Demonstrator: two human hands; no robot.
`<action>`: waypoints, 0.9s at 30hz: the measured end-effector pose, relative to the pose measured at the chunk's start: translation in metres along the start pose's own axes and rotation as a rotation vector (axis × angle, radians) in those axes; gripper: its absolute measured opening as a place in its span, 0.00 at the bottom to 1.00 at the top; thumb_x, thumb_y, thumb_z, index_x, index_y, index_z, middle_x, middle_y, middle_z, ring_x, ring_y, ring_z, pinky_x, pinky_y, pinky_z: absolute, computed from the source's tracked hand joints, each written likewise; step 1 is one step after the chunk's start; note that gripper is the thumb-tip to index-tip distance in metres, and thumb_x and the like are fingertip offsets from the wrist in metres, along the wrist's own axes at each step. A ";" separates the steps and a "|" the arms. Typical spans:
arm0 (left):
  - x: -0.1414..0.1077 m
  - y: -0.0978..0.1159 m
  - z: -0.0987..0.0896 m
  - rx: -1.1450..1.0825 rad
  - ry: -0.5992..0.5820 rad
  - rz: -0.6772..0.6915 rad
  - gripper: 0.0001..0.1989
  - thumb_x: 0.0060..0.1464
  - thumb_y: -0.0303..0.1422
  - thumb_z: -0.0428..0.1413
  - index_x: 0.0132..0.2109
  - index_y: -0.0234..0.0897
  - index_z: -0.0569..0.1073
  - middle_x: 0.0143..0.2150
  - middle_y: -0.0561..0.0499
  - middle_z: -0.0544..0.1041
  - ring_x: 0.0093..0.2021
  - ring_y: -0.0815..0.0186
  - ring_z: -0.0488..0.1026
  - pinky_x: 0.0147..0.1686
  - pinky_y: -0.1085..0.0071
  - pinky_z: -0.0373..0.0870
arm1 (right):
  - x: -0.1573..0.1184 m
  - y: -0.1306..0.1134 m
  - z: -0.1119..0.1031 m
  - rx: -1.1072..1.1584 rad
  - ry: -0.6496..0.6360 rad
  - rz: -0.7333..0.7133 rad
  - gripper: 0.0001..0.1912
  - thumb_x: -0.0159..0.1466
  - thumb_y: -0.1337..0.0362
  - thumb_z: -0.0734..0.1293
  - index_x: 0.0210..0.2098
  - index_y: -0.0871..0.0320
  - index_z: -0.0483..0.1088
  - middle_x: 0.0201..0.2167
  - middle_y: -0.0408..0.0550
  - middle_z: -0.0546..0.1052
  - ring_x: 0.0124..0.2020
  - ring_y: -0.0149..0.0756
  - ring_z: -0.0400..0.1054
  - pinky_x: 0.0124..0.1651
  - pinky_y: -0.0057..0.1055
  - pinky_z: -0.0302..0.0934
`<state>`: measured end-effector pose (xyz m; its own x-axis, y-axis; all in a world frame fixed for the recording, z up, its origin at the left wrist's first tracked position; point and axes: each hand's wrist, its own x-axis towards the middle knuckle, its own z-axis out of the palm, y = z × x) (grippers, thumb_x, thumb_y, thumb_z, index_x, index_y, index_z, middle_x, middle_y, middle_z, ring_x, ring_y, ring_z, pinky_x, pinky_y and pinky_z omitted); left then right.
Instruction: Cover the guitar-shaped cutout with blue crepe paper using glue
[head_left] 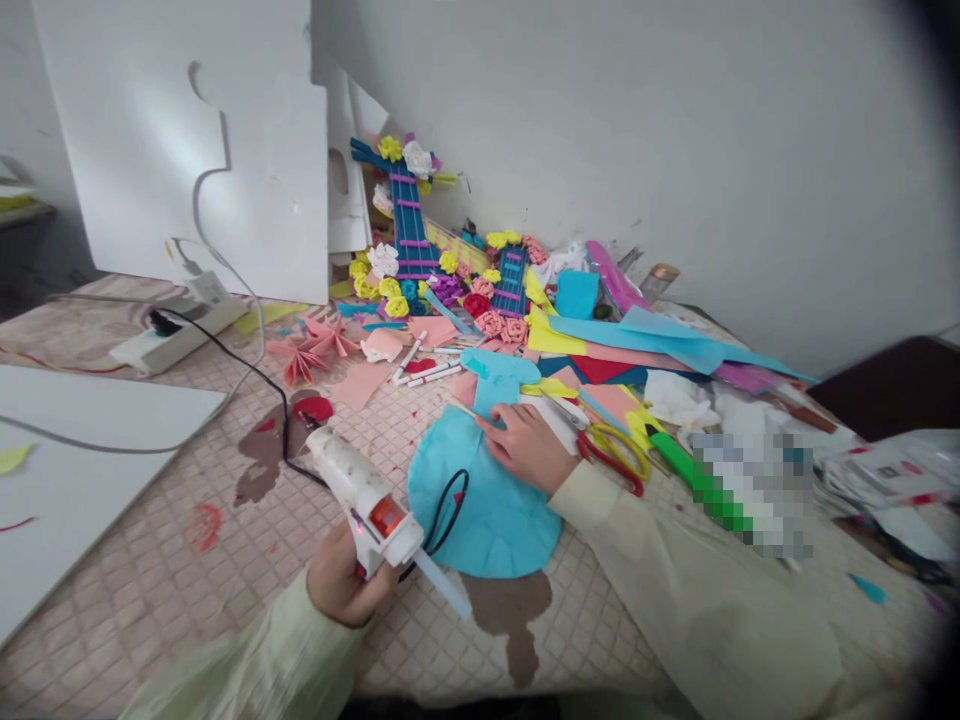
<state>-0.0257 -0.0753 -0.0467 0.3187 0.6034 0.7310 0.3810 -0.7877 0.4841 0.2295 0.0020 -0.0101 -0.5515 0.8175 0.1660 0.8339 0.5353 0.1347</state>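
Note:
My left hand (351, 575) is wrapped round the handle of a white hot glue gun (364, 495), with a pale glue stick (445, 588) poking out of its back end. The nozzle points up and left, over the table. A round light-blue paper piece (495, 525) with a scalloped, creased edge lies flat in front of me. On its upper right rests my right hand (531, 448), fingertips drawn together at a thin pale stick (463, 408). Just beyond those fingers is a smaller light-blue paper shape (499, 375). The gun's black cord (450, 505) loops over the round piece.
A power strip (180, 335) sits at the left, beside a white board (97, 450). Paper-flower guitar decorations (412, 225) stand at the back. Scissors (615, 450), a green box-cutter-like tool (686, 470), white marker-like sticks (431, 375) and coloured paper strips (645, 340) cover the right and middle.

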 end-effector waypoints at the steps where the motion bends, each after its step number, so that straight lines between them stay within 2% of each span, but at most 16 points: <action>1: -0.003 -0.002 0.001 -0.004 0.009 -0.011 0.06 0.45 0.22 0.47 0.26 0.38 0.61 0.19 0.55 0.65 0.17 0.72 0.61 0.17 0.76 0.60 | 0.001 0.000 0.000 0.002 -0.003 -0.012 0.17 0.63 0.65 0.58 0.51 0.58 0.66 0.41 0.52 0.69 0.41 0.40 0.60 0.44 0.35 0.50; 4: -0.012 -0.006 0.004 -0.021 0.033 -0.038 0.05 0.47 0.24 0.46 0.27 0.38 0.61 0.20 0.54 0.66 0.18 0.71 0.61 0.18 0.75 0.61 | 0.003 -0.001 0.000 0.002 -0.003 -0.016 0.17 0.64 0.63 0.58 0.50 0.62 0.67 0.40 0.53 0.70 0.42 0.40 0.60 0.44 0.36 0.49; 15: -0.015 -0.007 0.004 -0.033 0.027 -0.047 0.05 0.49 0.25 0.47 0.27 0.38 0.62 0.20 0.54 0.65 0.20 0.70 0.62 0.19 0.74 0.61 | 0.013 0.010 -0.002 -0.038 0.019 0.033 0.16 0.64 0.60 0.56 0.40 0.59 0.72 0.38 0.51 0.70 0.42 0.41 0.58 0.46 0.40 0.45; 22: -0.014 -0.006 0.004 -0.041 0.038 -0.029 0.06 0.49 0.25 0.47 0.26 0.38 0.61 0.20 0.54 0.65 0.19 0.71 0.62 0.19 0.75 0.61 | 0.006 -0.004 -0.005 -0.030 0.010 -0.008 0.18 0.65 0.59 0.55 0.46 0.60 0.69 0.42 0.52 0.70 0.44 0.41 0.57 0.51 0.44 0.42; 27: -0.014 -0.005 0.005 -0.028 0.036 -0.057 0.06 0.50 0.27 0.47 0.26 0.38 0.62 0.21 0.53 0.66 0.20 0.70 0.63 0.20 0.74 0.62 | 0.010 0.000 -0.004 -0.019 0.006 0.057 0.18 0.65 0.58 0.54 0.45 0.58 0.70 0.42 0.52 0.70 0.44 0.42 0.57 0.50 0.44 0.42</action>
<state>-0.0279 -0.0794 -0.0617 0.2653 0.6429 0.7185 0.3732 -0.7556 0.5383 0.2237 0.0092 -0.0046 -0.5036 0.8450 0.1801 0.8633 0.4839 0.1435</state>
